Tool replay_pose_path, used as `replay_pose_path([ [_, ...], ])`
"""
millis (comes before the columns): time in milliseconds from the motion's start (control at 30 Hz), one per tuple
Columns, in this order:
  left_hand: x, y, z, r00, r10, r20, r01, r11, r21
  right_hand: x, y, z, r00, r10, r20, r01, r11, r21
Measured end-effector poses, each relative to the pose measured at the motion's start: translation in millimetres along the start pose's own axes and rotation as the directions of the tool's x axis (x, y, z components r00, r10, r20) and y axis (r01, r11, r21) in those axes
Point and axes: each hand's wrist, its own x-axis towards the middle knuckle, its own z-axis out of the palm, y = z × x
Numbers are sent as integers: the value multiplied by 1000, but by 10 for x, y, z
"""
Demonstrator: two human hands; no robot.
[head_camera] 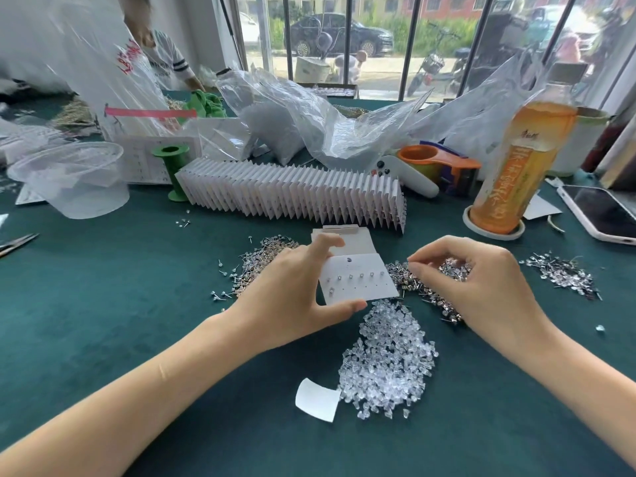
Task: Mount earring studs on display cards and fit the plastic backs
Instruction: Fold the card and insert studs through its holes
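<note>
My left hand [292, 290] grips a white display card [358, 278] by its left edge, thumb under the lower corner. Several studs sit in the card's upper row of holes, and one sits below them at the left. My right hand [481, 287] hovers over a pile of earring studs [437, 280] just right of the card, fingertips pinched together; whether a stud is between them is hidden. More stud piles lie left of the card [254, 266] and far right [564, 275]. A heap of clear plastic backs [389, 359] lies in front of the card.
A long row of finished cards [292, 194] stands behind. An orange drink bottle [516, 160], phone [605, 211], tape dispenser [440, 163], green spool [173, 170], clear cup [75, 180] and plastic bags [309, 122] crowd the back. Another person [165, 56] works at far left. Tweezers [17, 243] lie left.
</note>
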Motion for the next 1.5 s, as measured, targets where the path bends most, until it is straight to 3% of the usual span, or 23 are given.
replay_pose_path([
  [367,-79,164,32,994,100,39,-96,990,-99,-178,-197,241,941,-335,58,336,942,-21],
  [933,-73,189,-2,982,182,-52,-181,983,12,-146,-205,227,880,-459,124,471,877,-98],
  [1033,-61,172,-6,984,145,-101,-146,989,-7,-197,-252,192,934,-356,-12,355,933,-55],
  [1133,-47,164,-14,982,92,-164,-96,995,-17,-311,-377,165,998,-17,-56,31,963,268],
  [1200,-37,173,-35,974,69,-215,-76,997,-25,-353,-436,179,968,211,136,-251,813,525],
  [1300,-32,184,-61,965,36,-259,-51,997,-50,-360,-494,260,855,358,376,-519,597,612],
  [1400,-54,233,-73,945,72,-320,-84,996,-24,-334,-564,340,811,394,432,-580,448,680],
  [1500,-88,308,-78,944,59,-324,-73,997,-32,-310,-603,389,808,405,428,-577,396,714],
])
